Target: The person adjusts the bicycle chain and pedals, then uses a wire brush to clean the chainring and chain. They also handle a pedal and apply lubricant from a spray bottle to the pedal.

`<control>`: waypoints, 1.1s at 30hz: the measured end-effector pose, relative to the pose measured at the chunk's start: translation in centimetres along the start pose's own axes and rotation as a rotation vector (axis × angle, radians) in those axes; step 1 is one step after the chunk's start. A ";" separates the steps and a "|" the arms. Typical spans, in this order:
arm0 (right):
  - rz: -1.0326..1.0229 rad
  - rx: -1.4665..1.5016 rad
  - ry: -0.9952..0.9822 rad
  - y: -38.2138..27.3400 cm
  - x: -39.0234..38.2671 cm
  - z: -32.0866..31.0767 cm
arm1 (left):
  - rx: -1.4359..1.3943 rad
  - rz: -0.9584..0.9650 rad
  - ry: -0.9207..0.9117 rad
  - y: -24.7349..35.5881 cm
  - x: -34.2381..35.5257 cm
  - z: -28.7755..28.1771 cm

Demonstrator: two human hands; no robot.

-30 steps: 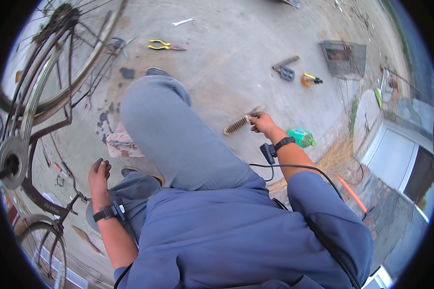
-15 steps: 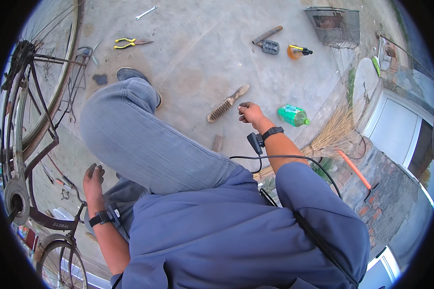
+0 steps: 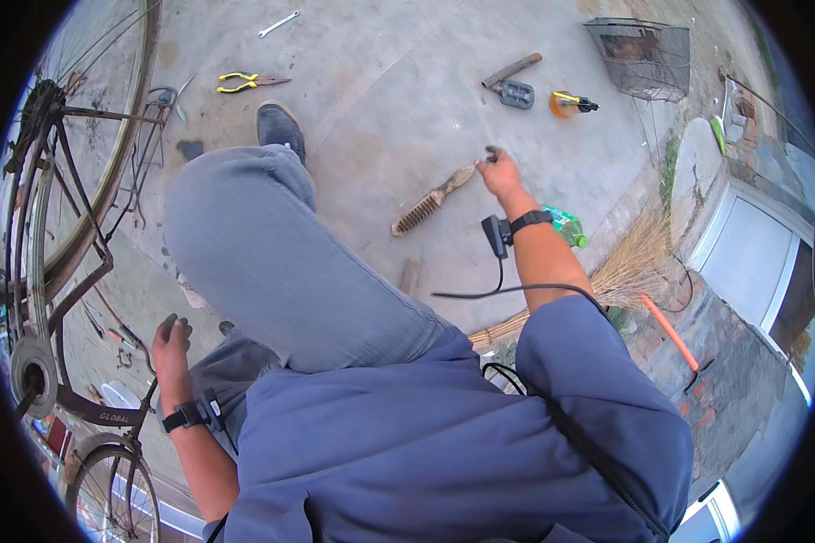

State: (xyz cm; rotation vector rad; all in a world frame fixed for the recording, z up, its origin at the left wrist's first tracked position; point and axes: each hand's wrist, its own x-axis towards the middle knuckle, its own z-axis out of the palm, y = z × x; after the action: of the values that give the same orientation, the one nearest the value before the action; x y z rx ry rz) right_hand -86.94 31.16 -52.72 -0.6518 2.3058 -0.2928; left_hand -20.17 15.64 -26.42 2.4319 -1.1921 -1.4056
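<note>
A wire brush (image 3: pixel 431 203) with a worn wooden handle lies on the concrete, bristles toward lower left. My right hand (image 3: pixel 502 176) hovers at the handle's upper right end, thumb and a dark-tipped finger apart. Whether a fingertip touches the handle I cannot tell. Down at the left, my left hand (image 3: pixel 171 348) hangs beside my leg with nothing in it, fingers loosely spread. The nearest thing to it is the bicycle frame (image 3: pixel 100 414). Behind my right wrist a green plastic bottle (image 3: pixel 566 226) is partly hidden.
At the far side lie yellow-handled pliers (image 3: pixel 249 82), a wrench (image 3: pixel 279 24), a hammer-like tool (image 3: pixel 512 71), a black pedal (image 3: pixel 517 94) and an orange bottle (image 3: pixel 563 106). A wire basket (image 3: pixel 645 59) stands far right, a straw broom (image 3: pixel 632 262) nearer. A cable crosses my right forearm.
My right hand has moved right and farther away, to the brush handle's end, its forearm now covering part of the green bottle. My foot and knee have shifted right; the left hand barely moved.
</note>
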 end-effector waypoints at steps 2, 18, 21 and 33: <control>-0.009 -0.072 0.064 -1.0 2.5 -1.8 | 0.023 -0.019 0.001 0.4 0.0 0.1; -0.412 -0.434 0.214 1.1 19.3 -7.0 | 0.323 -0.067 -0.067 5.9 2.7 2.7; -0.326 -0.379 0.066 1.6 21.0 -6.4 | 0.218 -0.054 -0.040 5.7 2.8 2.5; 0.082 -0.661 -0.009 -1.5 12.7 -2.0 | 0.196 -0.146 -0.038 4.0 2.3 3.4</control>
State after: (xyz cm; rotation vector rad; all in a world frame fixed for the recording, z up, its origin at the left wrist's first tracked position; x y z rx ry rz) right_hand -95.64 23.19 -58.01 -0.8617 2.4039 0.5350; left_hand -24.47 12.33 -28.22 2.6862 -1.2374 -1.4411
